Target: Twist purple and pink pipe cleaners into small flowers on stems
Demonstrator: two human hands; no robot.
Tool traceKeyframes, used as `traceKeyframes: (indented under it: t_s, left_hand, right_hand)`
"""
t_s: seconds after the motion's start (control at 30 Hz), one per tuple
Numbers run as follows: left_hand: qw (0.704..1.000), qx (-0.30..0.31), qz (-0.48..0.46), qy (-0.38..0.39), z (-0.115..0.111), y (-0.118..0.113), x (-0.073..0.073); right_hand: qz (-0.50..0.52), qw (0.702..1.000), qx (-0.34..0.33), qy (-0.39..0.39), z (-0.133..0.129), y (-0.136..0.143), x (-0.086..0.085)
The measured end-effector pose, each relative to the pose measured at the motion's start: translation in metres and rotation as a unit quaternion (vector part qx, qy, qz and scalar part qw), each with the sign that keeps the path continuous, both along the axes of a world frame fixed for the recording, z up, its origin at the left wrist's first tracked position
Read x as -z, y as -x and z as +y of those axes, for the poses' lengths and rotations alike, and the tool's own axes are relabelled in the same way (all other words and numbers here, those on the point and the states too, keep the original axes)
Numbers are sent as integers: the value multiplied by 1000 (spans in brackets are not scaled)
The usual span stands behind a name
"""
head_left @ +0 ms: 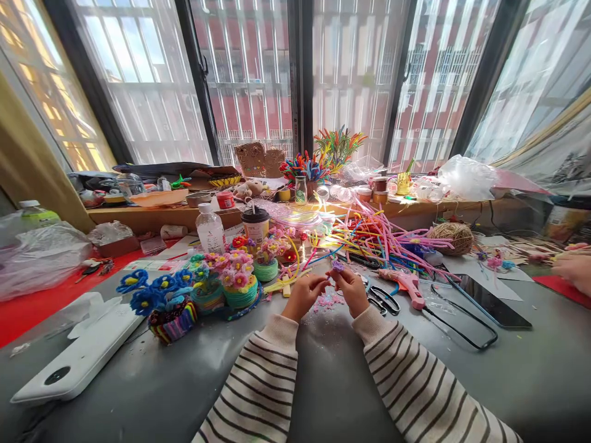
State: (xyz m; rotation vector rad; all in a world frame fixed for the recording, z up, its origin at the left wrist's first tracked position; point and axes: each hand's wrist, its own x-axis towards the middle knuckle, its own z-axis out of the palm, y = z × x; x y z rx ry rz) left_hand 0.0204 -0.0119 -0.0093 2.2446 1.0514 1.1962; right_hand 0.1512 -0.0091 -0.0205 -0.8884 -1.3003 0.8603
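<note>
In the middle of the table, my right hand (pixel 349 288) pinches a small purple fuzzy piece (pixel 338 266), which looks like bent pipe cleaner. The fingertips of my left hand (pixel 305 294) are pressed together right beside it, at its lower end; exactly what they grip is too small to make out. Pink fuzzy scraps (pixel 327 303) lie on the table between and below my hands. Black-handled scissors (pixel 385 301) rest just right of my right hand, with a pink glue gun (pixel 406 286) beyond them. Behind my hands spreads a heap of loose, colourful pipe cleaners (pixel 383 231).
Pipe-cleaner flower pots (pixel 240 286), a bottle (pixel 210 227) and a lidded cup (pixel 255 224) stand to the left. Nearer lies a white device (pixel 78 354). On the right are a black cable (pixel 480 344), a tablet (pixel 494 301), a twine ball (pixel 451 238) and another person's hand (pixel 575 267).
</note>
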Motion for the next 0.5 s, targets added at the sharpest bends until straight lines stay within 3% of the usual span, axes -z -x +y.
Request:
traceKeyframes:
  t_s: [0.3, 0.5]
  left_hand:
    - [999, 4, 32, 33, -2, -2, 2]
    - [998, -46, 16, 32, 2, 1, 8]
  right_hand:
    - [219, 965, 91, 113, 6, -16, -11]
    - [206, 968, 97, 102, 9, -17, -6]
